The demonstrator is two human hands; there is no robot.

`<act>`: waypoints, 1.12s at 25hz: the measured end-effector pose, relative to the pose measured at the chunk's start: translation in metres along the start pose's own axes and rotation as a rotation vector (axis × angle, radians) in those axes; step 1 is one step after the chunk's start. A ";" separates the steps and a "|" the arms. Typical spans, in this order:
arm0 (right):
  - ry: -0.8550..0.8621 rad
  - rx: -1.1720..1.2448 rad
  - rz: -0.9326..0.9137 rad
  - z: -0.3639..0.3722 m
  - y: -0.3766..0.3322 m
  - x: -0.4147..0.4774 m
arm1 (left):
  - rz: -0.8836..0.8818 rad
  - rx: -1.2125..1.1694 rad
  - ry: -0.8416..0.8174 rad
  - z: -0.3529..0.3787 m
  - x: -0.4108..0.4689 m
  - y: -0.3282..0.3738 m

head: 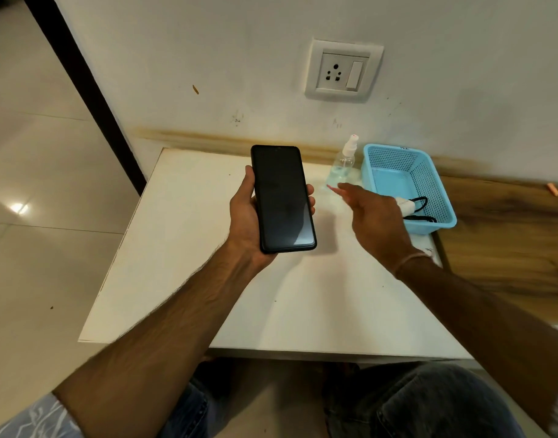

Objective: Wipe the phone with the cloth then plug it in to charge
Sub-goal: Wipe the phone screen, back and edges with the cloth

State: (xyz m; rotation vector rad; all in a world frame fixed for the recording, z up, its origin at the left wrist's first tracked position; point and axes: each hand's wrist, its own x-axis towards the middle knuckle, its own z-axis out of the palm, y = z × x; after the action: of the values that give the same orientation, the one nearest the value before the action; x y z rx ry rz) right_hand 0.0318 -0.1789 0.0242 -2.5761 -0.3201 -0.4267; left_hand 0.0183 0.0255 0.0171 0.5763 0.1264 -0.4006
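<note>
1. The left hand (244, 216) holds the phone (284, 199) above the white table (271, 305). The thumb lies along the phone's left edge, the fingertips curl over its right edge, and the lower end rests in the palm.
2. The phone is upright in the hand, lifted clear of the table, with its dark screen facing the camera.
3. The right hand (375, 219) reaches forward, back uppermost, with its fingers stretched out and holding nothing that can be made out. A small pinkish patch at the fingertips is too blurred to identify.
4. A clear spray bottle (344, 162) stands near the wall, just beyond the right fingertips.
5. A blue mesh basket (429, 184) sits beside the bottle, to its right. It contains a white charger (405, 206) and a black cable (420, 218), partly hidden by the right hand.
6. A wall socket (344, 71) with a switch is mounted above the table.
</note>
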 end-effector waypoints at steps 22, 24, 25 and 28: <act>-0.037 1.135 0.688 0.000 -0.095 -0.028 | 0.030 0.126 -0.012 0.012 -0.013 -0.002; -0.010 1.231 0.649 -0.004 -0.103 -0.031 | 0.030 0.144 -0.043 0.017 -0.016 -0.002; 0.005 1.275 0.635 -0.005 -0.105 -0.033 | 0.032 0.149 -0.052 0.019 -0.017 -0.002; 0.028 1.381 0.638 -0.008 -0.107 -0.037 | 0.030 0.118 -0.088 0.025 -0.022 -0.001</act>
State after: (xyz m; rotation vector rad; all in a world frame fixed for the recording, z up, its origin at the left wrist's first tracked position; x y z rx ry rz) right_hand -0.0363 -0.0976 0.0650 -1.1922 0.1990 0.0449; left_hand -0.0017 0.0182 0.0421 0.6749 0.0095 -0.4057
